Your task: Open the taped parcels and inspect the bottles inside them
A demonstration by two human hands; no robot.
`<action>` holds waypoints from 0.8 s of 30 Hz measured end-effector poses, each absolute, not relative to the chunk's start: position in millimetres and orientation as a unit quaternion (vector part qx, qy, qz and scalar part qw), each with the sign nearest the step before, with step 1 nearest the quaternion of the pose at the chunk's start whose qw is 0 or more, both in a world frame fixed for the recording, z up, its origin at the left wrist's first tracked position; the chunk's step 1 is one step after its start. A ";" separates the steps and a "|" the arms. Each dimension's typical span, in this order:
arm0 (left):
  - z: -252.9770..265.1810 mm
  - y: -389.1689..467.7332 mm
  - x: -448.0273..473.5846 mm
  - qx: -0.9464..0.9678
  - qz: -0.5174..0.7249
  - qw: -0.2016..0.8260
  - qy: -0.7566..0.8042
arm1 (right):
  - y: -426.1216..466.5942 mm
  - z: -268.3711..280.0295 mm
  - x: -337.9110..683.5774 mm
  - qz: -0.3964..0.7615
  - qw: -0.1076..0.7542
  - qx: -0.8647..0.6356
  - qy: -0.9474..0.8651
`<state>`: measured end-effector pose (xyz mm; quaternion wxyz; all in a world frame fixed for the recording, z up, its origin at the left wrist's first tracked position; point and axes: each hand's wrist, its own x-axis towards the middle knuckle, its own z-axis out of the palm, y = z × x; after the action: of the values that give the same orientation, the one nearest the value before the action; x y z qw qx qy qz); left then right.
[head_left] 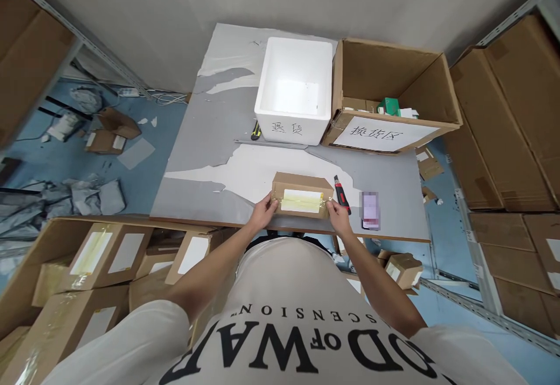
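A small brown cardboard box (301,182) with a white label and clear yellowish tape across it is at the near edge of the table. My left hand (263,210) grips its left end, and my right hand (338,216) grips its right end. Both thumbs rest on the side facing me; most of the other fingers are hidden behind the box. Just right of the box lies a red and black utility knife (342,195), close to my right hand. Further right, a phone (370,210) with a blurred screen lies on the table.
A white foam box (293,128) and a large cardboard box (394,137) with small items inside stand at the table's back. A yellow and black cutter (256,130) lies beside the foam box. Taped parcels (94,256) fill a big carton at lower left. Shelves with cartons (511,116) flank the right.
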<state>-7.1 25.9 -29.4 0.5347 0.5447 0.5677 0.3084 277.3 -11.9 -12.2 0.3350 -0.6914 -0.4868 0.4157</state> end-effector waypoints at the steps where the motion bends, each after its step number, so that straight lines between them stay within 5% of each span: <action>1: -27.7 28.5 -5.9 0.549 0.300 0.527 0.575 | -8.2 -9.8 276.8 0.410 0.325 -0.706 -0.477; 13: -20.8 61.0 -1.7 0.568 0.235 0.469 0.635 | 29.1 -20.6 276.5 0.358 0.253 -0.774 -0.457; 24: -29.5 55.9 1.0 0.544 0.270 0.479 0.634 | 23.8 -27.5 277.4 0.401 0.288 -0.753 -0.435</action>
<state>1.0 55.9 -29.5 0.4786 0.5436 0.6345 0.2700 277.4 23.8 -27.5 0.2876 -0.7530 -0.4349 0.4015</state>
